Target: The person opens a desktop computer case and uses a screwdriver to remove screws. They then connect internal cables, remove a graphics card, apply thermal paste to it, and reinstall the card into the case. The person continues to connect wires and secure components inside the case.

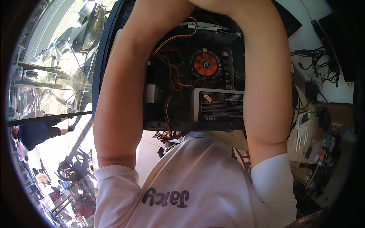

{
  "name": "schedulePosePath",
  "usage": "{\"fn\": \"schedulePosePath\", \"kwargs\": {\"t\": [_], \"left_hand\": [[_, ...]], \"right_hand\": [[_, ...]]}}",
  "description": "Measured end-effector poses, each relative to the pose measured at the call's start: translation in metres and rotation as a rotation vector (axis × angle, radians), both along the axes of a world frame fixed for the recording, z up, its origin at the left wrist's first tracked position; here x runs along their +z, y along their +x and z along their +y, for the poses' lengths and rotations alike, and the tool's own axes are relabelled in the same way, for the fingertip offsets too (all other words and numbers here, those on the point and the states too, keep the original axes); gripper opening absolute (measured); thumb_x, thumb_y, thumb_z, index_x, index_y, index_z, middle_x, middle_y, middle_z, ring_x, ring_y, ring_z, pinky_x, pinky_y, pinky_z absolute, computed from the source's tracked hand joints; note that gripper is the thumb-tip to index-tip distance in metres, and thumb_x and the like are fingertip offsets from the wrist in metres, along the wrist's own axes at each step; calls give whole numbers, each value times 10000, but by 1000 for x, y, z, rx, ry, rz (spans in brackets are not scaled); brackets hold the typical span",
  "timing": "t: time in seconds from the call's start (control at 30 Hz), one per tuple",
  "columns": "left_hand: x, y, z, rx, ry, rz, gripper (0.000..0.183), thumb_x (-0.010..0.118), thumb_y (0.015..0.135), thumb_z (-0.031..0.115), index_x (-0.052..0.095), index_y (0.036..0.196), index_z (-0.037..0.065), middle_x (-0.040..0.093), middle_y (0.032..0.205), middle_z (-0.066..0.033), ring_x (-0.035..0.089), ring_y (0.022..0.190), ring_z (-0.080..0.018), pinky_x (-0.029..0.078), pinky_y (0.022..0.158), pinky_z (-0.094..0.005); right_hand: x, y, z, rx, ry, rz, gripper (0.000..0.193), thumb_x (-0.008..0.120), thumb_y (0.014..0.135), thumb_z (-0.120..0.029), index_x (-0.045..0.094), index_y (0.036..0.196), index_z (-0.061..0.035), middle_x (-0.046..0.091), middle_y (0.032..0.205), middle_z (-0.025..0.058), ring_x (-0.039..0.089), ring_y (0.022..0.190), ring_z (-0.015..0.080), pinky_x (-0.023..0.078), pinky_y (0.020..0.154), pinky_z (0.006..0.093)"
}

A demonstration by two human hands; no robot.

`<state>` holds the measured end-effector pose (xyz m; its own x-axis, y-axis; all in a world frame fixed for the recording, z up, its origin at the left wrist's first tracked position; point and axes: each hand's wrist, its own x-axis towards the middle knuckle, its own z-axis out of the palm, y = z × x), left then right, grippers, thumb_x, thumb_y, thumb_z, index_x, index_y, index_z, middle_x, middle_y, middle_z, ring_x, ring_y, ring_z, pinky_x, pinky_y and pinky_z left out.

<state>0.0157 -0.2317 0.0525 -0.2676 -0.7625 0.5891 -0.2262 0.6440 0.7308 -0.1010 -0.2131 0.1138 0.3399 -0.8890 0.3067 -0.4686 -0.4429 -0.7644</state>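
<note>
Both my forearms reach up across an open computer case (182, 125). My left forearm (118, 95) covers the case's left part, and my right forearm (268, 76) covers its right part. The wrists come close together at the top edge of the head view, where my hands are cut off, so what they hold or touch is hidden. Between the arms sits a round cooling fan (205, 64) with a red centre. Nearer to me lies a power supply (218, 106) with a dark label. Yellow, red and black wires (175, 78) run loosely through the case.
Loose wire ends (166, 136) hang at the case's near edge. On the right are a tangle of black cables (317, 62) and a table (304, 133) with tools. Glass panes (53, 76) stand on the left, with a person in dark blue clothes (36, 133) beyond.
</note>
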Motion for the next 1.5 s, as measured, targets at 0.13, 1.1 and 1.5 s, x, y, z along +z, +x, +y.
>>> {"fn": "schedulePosePath", "kwargs": {"t": [0.13,1.1,1.5], "left_hand": [[-60,38,28,-60,-159,-319,157,653,862,133,696,941,4,703,943,-189,693,855,-307,541,766,-373],[-166,-2,108,-705,141,78,232,625,788,126,654,1001,38,654,990,-146,628,951,-306,507,797,-402],[-169,4,95,-624,-21,-146,243,631,793,86,658,1027,25,663,1012,-155,637,958,-313,516,790,-411]], "right_hand": [[-49,9,-1,48,-105,-167,344,608,916,-213,683,722,61,662,641,199,608,543,310,509,604,378],[-187,-24,116,-30,-430,-56,463,681,839,-363,686,1020,63,657,994,231,650,833,377,528,731,442],[-200,-14,118,-213,-551,-151,271,752,795,-268,675,873,-21,597,811,109,562,769,306,464,701,412]]}}
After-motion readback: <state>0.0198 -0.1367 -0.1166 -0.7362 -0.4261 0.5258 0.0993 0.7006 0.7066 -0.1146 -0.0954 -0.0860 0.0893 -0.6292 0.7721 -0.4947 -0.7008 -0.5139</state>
